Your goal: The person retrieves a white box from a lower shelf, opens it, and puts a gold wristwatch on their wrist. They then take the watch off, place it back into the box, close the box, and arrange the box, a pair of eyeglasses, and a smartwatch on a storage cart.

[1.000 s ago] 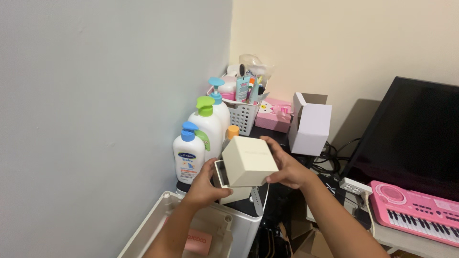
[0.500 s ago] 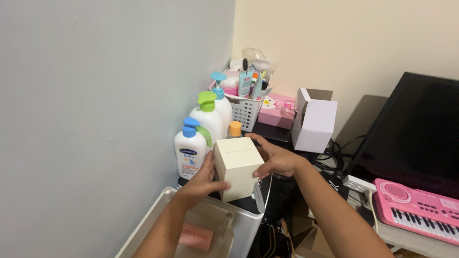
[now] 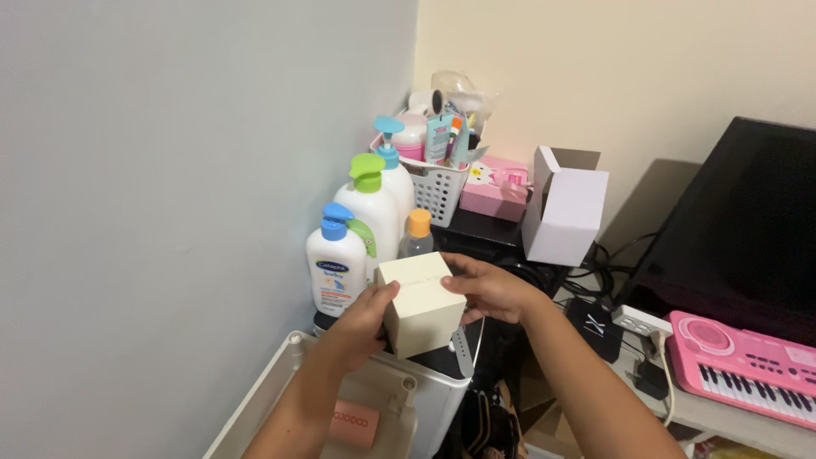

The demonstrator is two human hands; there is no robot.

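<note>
A cream cube-shaped box (image 3: pixel 422 302) with its lid closed down sits between both of my hands, just above a dark surface. My left hand (image 3: pixel 361 325) grips its left side with the thumb on the front face. My right hand (image 3: pixel 484 287) holds its right side and top edge. Behind the box stand three white pump bottles (image 3: pixel 338 270) with blue and green tops, and a small bottle with an orange cap (image 3: pixel 416 235).
A white basket (image 3: pixel 438 189) of toiletries stands in the corner, a pink box (image 3: pixel 495 189) and an open white carton (image 3: pixel 564 211) to its right. A dark screen (image 3: pixel 744 228) and a pink toy keyboard (image 3: pixel 741 362) are at right. A white bin (image 3: pixel 374 399) sits below.
The lid went down over the box's inner part until the box closed. Both hands stayed on the box and shifted slightly lower.
</note>
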